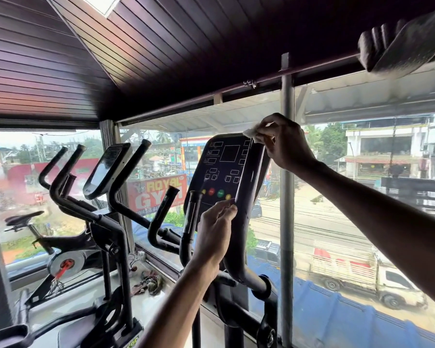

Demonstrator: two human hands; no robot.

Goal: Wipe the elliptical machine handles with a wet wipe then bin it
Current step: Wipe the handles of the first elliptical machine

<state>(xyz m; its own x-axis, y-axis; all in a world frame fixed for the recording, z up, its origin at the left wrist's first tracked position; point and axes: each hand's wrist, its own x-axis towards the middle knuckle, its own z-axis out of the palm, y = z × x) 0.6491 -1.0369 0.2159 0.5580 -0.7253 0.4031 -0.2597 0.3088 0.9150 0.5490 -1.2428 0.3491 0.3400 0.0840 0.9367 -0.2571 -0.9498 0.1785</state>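
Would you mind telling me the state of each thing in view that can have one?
wet wipe: crumpled, pinched in the right hand, pressed on the console's top right corner.
right hand: grips the wet wipe.
left hand: fingertips touch the console's lower right edge.
console: screen dark.
handle: untouched by either hand.
rag: crumpled, lying loose.

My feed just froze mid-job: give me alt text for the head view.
The right hand holds a white wet wipe against the top right corner of the elliptical's console, while the left hand touches the console's lower right edge with its fingertips. Other exercise machines stand to the left before a window onto a street.
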